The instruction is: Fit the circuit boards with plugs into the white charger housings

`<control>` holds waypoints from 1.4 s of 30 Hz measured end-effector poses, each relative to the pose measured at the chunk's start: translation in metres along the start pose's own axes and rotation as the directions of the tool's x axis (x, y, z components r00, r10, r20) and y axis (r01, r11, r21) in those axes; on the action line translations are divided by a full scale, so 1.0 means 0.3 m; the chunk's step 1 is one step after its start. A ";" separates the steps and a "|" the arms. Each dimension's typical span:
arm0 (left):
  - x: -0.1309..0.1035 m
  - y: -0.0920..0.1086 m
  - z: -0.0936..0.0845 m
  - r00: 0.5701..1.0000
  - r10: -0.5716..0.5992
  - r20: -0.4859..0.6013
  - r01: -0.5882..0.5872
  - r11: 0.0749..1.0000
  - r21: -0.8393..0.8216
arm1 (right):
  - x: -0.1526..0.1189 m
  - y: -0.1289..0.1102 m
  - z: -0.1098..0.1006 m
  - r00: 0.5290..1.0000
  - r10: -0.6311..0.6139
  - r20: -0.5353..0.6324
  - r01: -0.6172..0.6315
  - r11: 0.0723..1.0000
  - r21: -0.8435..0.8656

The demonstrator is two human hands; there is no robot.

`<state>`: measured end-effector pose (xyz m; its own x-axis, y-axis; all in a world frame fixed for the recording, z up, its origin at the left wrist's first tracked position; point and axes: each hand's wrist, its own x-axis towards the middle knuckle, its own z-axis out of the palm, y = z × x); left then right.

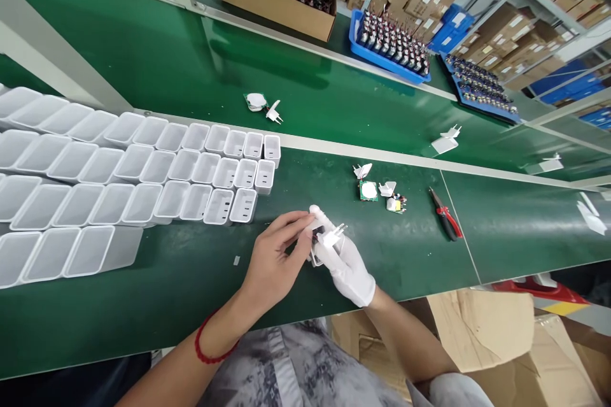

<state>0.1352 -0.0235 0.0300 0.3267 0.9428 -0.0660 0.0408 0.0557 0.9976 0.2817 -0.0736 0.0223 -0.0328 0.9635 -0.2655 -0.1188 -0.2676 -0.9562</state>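
A: Start at the left. What worries you?

B: The rows of white cases point(137, 202) stand packed close together, so a stray left elbow could shove one and disturb its neighbours.

A: And the hands?

B: The bare left hand point(275, 260) pinches the left side of a white case point(315, 260) between thumb and fingertips. That case is held up over the green bench point(191, 292), between both hands. Uneven pressure there could make it twist.

A: Could the contents suffer?

B: Possibly. Something dark point(316, 234) shows inside, but fingers cover most of it, so I can't tell how it sits.

A: Next?

B: A white plug point(330, 237) sticks out over the gloved right hand point(351, 272), prongs upward and right; a knock could strain it. The gloved fingers curl round the case, and smooth cloth might slip.

A: Farther right?

B: A bare circuit board point(368, 190), then pliers point(445, 219). A careless sweep of the right arm could knock the board's exposed parts.
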 end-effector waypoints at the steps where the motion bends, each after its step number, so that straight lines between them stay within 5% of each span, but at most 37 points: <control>1: -0.002 0.003 0.002 1.000 0.016 -0.012 -0.016 1.000 0.007 | -0.003 -0.001 0.002 1.000 0.003 -0.017 -0.003 1.000 0.021; 9: -0.006 0.004 0.009 0.991 0.108 -0.081 -0.103 0.992 0.066 | 0.018 0.013 0.022 0.988 -0.042 -0.151 0.070 0.980 0.188; 15: 0.037 -0.005 -0.017 0.996 -0.002 -0.090 0.001 1.000 -0.012 | 0.032 -0.015 0.006 0.994 0.109 -0.021 -0.101 0.970 0.221; 19: 0.054 -0.013 -0.029 0.995 -0.062 -0.075 0.059 0.998 -0.038 | 0.039 -0.030 -0.004 0.997 0.059 0.059 -0.071 0.970 0.232; 29: 0.038 -0.013 -0.025 0.996 0.035 -0.080 -0.029 0.997 0.073 | 0.037 0.015 0.019 0.998 0.039 -0.057 -0.030 0.990 0.136; 35: 0.048 -0.006 -0.007 0.999 -0.023 -0.036 0.024 1.000 0.014 | 0.027 -0.008 -0.042 0.995 0.075 0.065 -0.086 0.978 0.192; 39: 0.050 0.000 0.023 0.999 -0.019 -0.045 0.018 1.000 -0.007 | 0.010 -0.047 -0.080 0.996 -0.042 0.085 0.048 0.996 -0.073; 42: 0.047 -0.001 0.056 0.999 -0.020 -0.027 0.020 1.000 0.014 | -0.007 -0.052 -0.092 0.978 -0.206 -0.024 0.177 0.892 -0.416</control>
<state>0.1556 -0.0158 0.0284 0.2999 0.9501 -0.0855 0.0605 0.0705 0.9957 0.3110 -0.0714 0.0343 0.0166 0.9977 -0.0660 0.3008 -0.0679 -0.9513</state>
